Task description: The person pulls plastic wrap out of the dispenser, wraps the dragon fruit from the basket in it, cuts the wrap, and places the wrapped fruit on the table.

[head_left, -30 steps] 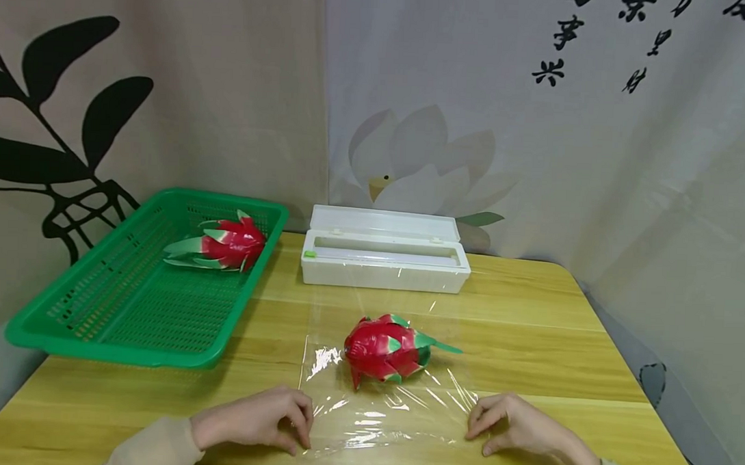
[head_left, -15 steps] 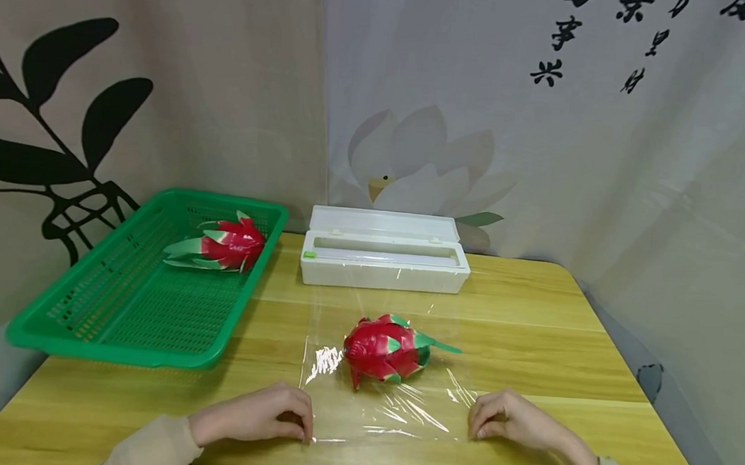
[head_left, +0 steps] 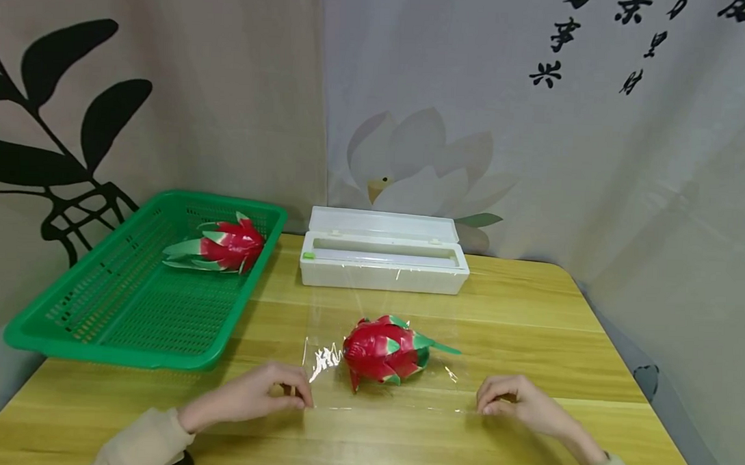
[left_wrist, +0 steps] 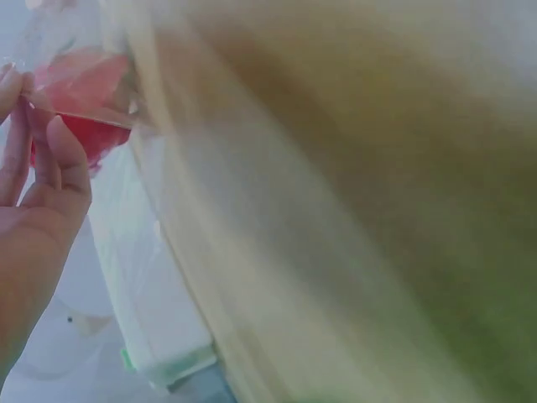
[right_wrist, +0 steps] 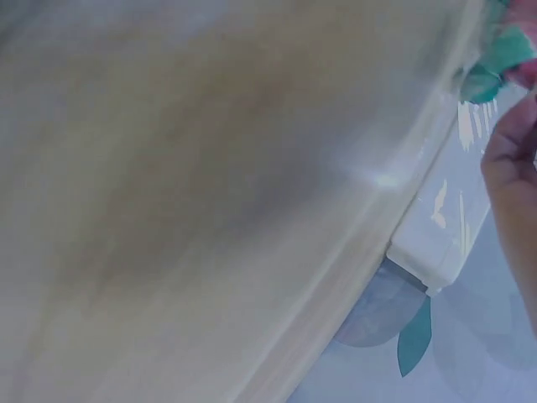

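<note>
A sheet of clear plastic wrap [head_left: 397, 401] runs from the white wrap dispenser [head_left: 383, 274] toward the front of the table. On it lies a red dragon fruit [head_left: 380, 352] with green scale tips, its long green tip pointing right. My left hand [head_left: 258, 396] pinches the sheet's near left corner between thumb and fingers; in the left wrist view those fingers [left_wrist: 63, 159] hold the film's edge in front of the red fruit. My right hand [head_left: 517, 405] pinches the near right corner. The film's front edge stretches straight between both hands, just in front of the fruit.
A green plastic basket [head_left: 128, 357] stands at the left with a second dragon fruit [head_left: 233, 245] inside. The dispenser's lid [head_left: 382, 224] is raised, close to the back curtain [head_left: 535, 163]. The wooden table [head_left: 560, 335] extends right of the film.
Both hands have moved away from the body toward the fruit, carrying the film's front edge with them. The film is drawn taut where it was wrinkled. Dragon fruit and dispenser have stayed put.
</note>
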A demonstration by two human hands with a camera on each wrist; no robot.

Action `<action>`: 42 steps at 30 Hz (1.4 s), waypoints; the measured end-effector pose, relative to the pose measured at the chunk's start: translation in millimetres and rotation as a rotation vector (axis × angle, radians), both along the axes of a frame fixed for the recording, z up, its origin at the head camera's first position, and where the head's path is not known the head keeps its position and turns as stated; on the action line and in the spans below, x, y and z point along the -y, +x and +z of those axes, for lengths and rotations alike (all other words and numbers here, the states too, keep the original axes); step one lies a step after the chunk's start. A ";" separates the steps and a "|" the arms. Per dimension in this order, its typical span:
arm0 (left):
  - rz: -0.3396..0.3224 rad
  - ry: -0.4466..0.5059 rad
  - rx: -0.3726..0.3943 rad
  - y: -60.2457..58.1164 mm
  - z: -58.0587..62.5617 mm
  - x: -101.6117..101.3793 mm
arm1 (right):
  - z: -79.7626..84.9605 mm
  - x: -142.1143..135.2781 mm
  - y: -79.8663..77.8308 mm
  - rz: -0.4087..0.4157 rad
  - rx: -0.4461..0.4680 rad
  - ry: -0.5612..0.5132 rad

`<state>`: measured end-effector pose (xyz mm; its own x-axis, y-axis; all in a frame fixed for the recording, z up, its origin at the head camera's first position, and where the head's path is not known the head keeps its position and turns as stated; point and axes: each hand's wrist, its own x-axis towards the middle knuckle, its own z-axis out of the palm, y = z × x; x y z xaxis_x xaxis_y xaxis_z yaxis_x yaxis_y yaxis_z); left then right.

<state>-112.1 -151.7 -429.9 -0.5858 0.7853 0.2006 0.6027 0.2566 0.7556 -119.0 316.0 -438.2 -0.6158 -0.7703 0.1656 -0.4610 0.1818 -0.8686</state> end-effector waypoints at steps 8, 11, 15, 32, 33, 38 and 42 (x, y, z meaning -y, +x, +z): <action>0.084 0.087 -0.003 -9.2 5.0 -3.4 | 9.8 -0.8 -5.5 -0.096 0.027 -0.035; 0.126 0.104 -0.004 -11.8 3.9 -5.4 | 10.6 0.0 -7.4 -0.130 0.030 -0.057; 0.217 0.105 0.034 -14.1 2.6 -7.7 | 11.2 3.9 -8.8 -0.229 0.001 -0.056; 0.536 0.228 0.039 -29.8 -4.3 -44.7 | 12.5 50.2 -24.4 -0.737 -0.083 -0.079; 0.552 0.229 0.038 -30.5 -4.1 -47.3 | 11.8 53.2 -26.1 -0.755 -0.088 -0.087; 0.644 0.217 0.072 -32.9 -0.5 -60.9 | 10.6 71.9 -35.1 -0.852 -0.111 -0.126; 0.698 0.202 0.057 -33.6 0.9 -72.3 | 10.4 87.6 -41.6 -0.940 -0.127 -0.107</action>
